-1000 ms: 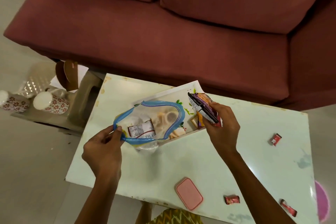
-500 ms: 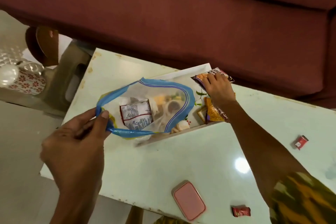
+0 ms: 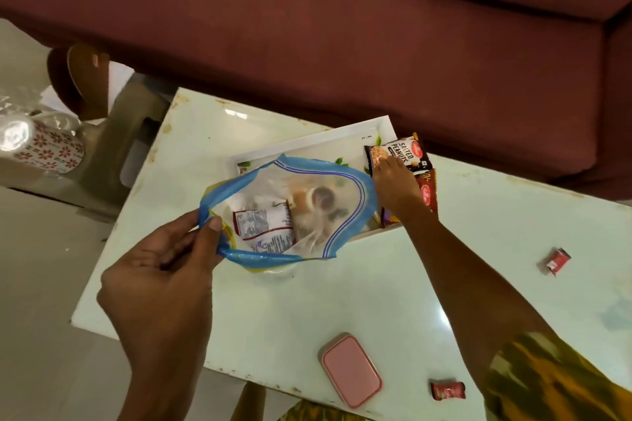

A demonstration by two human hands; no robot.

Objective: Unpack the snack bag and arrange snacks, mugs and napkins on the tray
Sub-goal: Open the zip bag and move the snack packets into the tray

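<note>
- Nearest the camera, a pink case [image 3: 351, 370] lies flat by the near edge of the pale table [image 3: 342, 301], with a red wrapped candy [image 3: 447, 390] just to its right.
- A patterned yellow-green sleeve [image 3: 554, 383] covers the right upper arm at the lower right corner.
- The left hand [image 3: 164, 287] is closed in a pinch, thumb against fingers, on the blue zip rim at the left corner of the snack bag [image 3: 290, 212], holding its mouth wide open above the table.
- Inside the clear bag a white packet with red print [image 3: 263, 229] sits at the left and some round, blurred snacks lie to its right; what they are cannot be told.
- A second red candy [image 3: 558, 260] rests well apart on the right side of the table.
- The bag overlaps the near part of the white tray [image 3: 307, 143], which lies tilted across the far side of the table.
- The right hand [image 3: 395, 186] reaches over the tray's right end, fingers bent down on a salted peanuts packet [image 3: 398, 154]; whether it grips the packet or only presses on it cannot be told.
- A red packet [image 3: 427, 193] lies just right of that hand, and a dark purple packet [image 3: 388, 219] shows under the wrist, both at the tray's right end.
- Off the table to the left, a flower-patterned mug [image 3: 41, 147] stands on a lower surface.
- A dark red sofa [image 3: 342, 27] fills the far side.
</note>
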